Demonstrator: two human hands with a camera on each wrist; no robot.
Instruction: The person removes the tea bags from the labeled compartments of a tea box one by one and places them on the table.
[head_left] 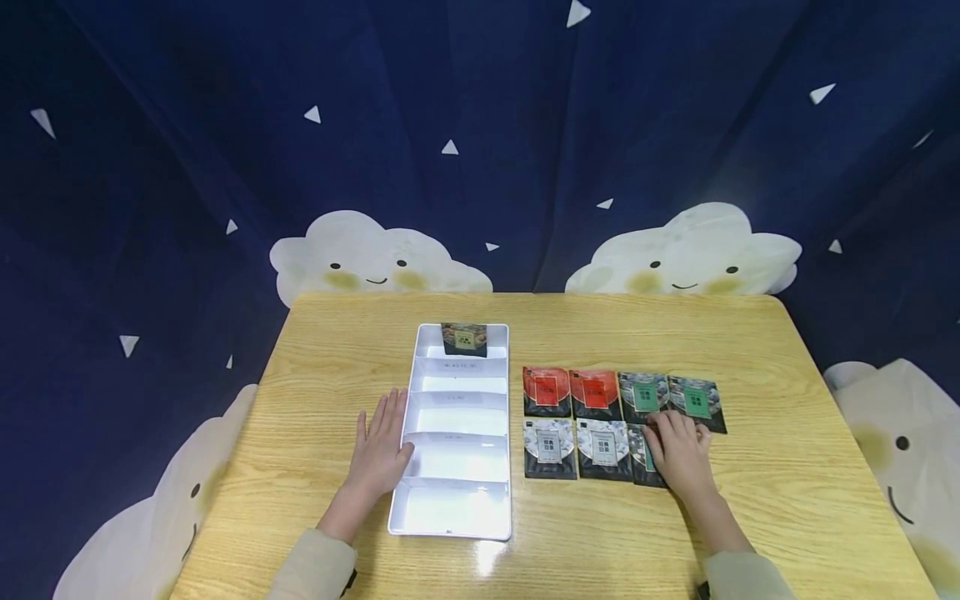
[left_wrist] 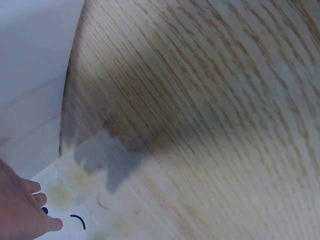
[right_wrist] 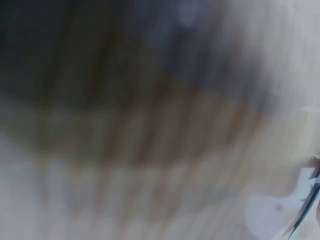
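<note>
My left hand (head_left: 380,454) lies flat with straight fingers along the left side of a white compartment tray (head_left: 396,523), its thumb at the rim. In the left wrist view, the fingers (left_wrist: 35,197) show at the lower left beside the tray wall (left_wrist: 35,65). With curled fingers, my right hand (head_left: 682,458) holds a green-labelled sachet (head_left: 643,462), partly hidden by the hand. A thin dark sachet edge (right_wrist: 306,207) shows beside the fingers in the blurred right wrist view. One dark sachet with a gold label (head_left: 464,339) stands in the tray's far compartment.
Right of the tray lie two red sachets (head_left: 546,392) (head_left: 596,394), two green-labelled sachets (head_left: 643,392) (head_left: 697,403) and two white-and-black sachets (head_left: 550,448) (head_left: 604,449). A dark blue curtain (head_left: 525,125) hangs behind the wooden table (head_left: 810,467).
</note>
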